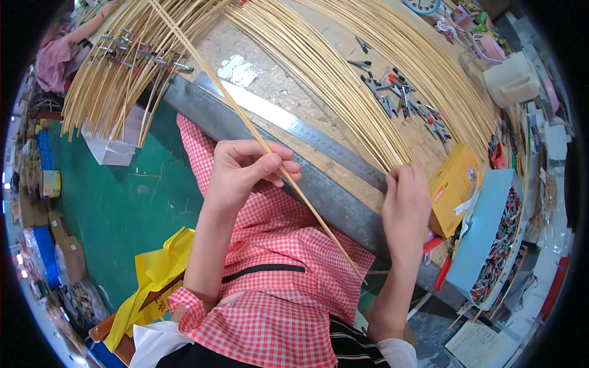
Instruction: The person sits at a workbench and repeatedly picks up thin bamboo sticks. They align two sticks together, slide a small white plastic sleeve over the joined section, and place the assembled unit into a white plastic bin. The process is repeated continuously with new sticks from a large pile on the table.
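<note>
Pinched between thumb and fingers of my left hand (pixel 245 168) is a long, thin bamboo strip (pixel 319 219). It slants from the top left, over the table edge, down to a free end in front of my checked apron (pixel 264 306). My right hand (pixel 406 202) is closed at the near end of a bundle of bamboo strips (pixel 331 73) lying on the table. Its fingertips are partly hidden, so how many strips they grip cannot be seen. A steel ruler (pixel 307 134) lies between my hands along the table edge.
Several small clips (pixel 402 92) lie loose between two strip bundles. To the right stand a yellow box (pixel 451 190) and a blue box (pixel 488 227) full of clips. More strips with clips (pixel 144 52) overhang the table at left. A white jug (pixel 512 80) stands at far right.
</note>
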{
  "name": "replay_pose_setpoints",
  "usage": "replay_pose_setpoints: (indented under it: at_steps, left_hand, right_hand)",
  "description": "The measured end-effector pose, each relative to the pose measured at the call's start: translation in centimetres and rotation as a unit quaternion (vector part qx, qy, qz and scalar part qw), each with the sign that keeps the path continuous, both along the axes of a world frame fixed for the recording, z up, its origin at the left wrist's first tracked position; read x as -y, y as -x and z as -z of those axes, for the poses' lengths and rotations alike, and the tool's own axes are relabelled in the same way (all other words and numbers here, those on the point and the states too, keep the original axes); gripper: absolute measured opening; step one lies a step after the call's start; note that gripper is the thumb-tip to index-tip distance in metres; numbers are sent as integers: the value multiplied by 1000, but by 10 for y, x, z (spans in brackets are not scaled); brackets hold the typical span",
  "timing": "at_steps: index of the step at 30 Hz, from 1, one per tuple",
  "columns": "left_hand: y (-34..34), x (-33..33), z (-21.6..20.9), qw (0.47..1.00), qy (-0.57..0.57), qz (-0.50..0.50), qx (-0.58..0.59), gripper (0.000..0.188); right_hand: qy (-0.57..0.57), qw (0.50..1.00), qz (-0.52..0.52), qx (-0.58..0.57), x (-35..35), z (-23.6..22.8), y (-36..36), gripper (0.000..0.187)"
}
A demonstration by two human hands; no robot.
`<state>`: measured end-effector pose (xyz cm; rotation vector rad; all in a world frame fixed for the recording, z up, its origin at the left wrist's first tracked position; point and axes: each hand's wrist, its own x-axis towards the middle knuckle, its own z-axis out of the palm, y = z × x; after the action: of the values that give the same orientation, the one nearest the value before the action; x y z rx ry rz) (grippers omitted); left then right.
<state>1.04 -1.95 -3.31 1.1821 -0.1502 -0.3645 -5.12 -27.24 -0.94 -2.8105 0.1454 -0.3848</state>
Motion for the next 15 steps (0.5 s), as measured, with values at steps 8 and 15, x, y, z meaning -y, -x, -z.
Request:
replay_pose_setpoints:
  at_steps: [8, 15]
  left_hand:
    - [0, 5, 0, 1000, -2, 17, -2, 23]
    - [0, 7, 1, 1000, -14, 12, -2, 23]
  right_hand:
    - [-137, 980, -63, -131, 7, -16, 38, 12]
    - [-322, 945, 34, -31, 0, -12, 34, 12]
